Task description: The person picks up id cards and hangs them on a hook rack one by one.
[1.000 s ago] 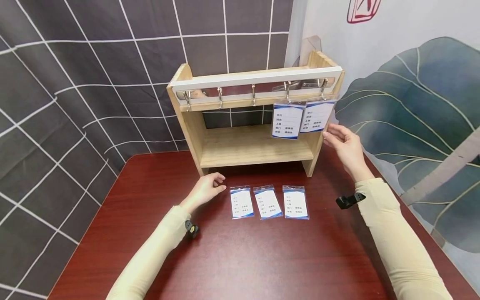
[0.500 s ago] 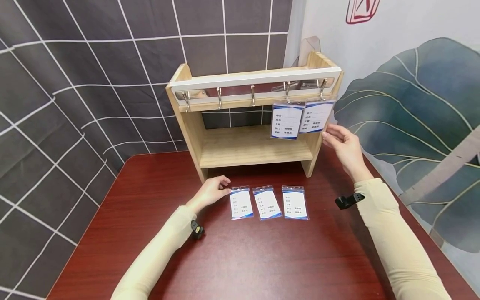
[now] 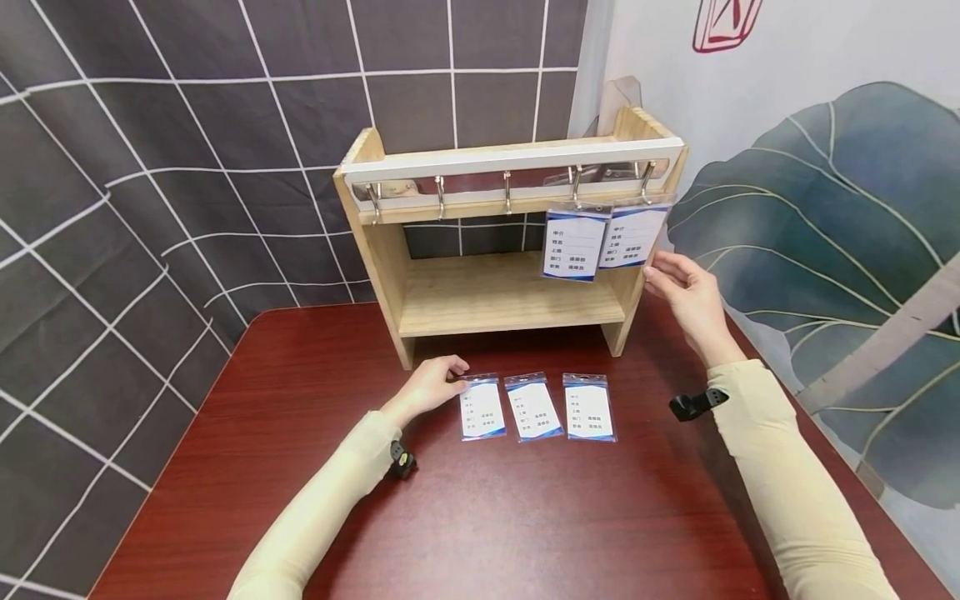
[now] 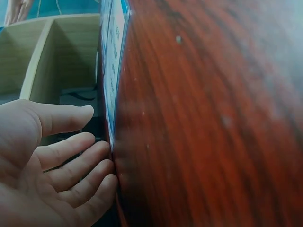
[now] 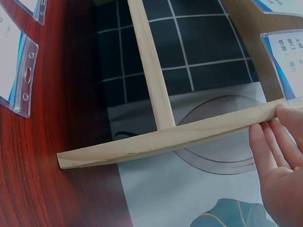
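My left hand point(image 3: 427, 385) reaches to the top left corner of the leftmost badge card point(image 3: 482, 410), one of three in clear sleeves on the table. In the left wrist view its thumb and loosely bent fingers stand apart, with nothing between them and the fingertips right by the card's edge. At the right of a small wooden shelf point(image 3: 510, 304), my right hand point(image 3: 690, 300) holds the front edge of the side panel point(image 5: 142, 142), thumb on one face and fingers on the other. Two more badge cards hang from the shelf's right-hand hooks, the left one point(image 3: 573, 243) overlapping the right one point(image 3: 637, 233).
A white-edged rail point(image 3: 517, 157) with several metal hooks point(image 3: 507, 193) runs across the shelf's top front. The middle badge card point(image 3: 535, 408) and right badge card point(image 3: 588, 410) lie on the dark red table point(image 3: 525, 517). A dark gridded cloth point(image 3: 285, 125) backs the scene.
My left hand has moved right, and slightly toward me, to the leftmost card's corner. The right hand stays on the side panel, and the cards have not moved.
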A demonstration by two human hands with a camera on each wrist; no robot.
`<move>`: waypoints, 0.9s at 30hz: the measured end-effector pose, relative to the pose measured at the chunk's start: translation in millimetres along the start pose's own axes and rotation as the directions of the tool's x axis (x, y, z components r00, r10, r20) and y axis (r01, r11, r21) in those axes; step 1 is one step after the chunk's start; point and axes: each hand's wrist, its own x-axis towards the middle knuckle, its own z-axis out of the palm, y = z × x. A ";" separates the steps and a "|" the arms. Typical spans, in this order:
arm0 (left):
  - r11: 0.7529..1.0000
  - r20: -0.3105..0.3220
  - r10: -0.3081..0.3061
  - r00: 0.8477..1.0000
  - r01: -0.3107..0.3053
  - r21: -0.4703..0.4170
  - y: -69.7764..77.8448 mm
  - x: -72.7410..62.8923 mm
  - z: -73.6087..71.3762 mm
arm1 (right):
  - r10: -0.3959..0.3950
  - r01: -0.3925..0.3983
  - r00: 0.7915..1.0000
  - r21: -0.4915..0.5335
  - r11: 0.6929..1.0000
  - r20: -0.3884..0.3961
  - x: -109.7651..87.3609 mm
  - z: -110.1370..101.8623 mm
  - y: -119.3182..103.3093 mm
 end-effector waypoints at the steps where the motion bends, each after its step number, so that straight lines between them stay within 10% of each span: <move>1: 1.000 0.003 0.005 1.000 -0.005 0.002 0.3 0.4 0.4 | 0.000 0.000 1.000 -0.008 1.000 -0.002 0.9 -1.1 1.9; 27: 0.987 0.061 0.062 0.996 -0.071 0.147 -3.4 3.4 8.2 | -0.010 0.010 1.000 0.004 1.000 0.001 7.3 -7.7 14.6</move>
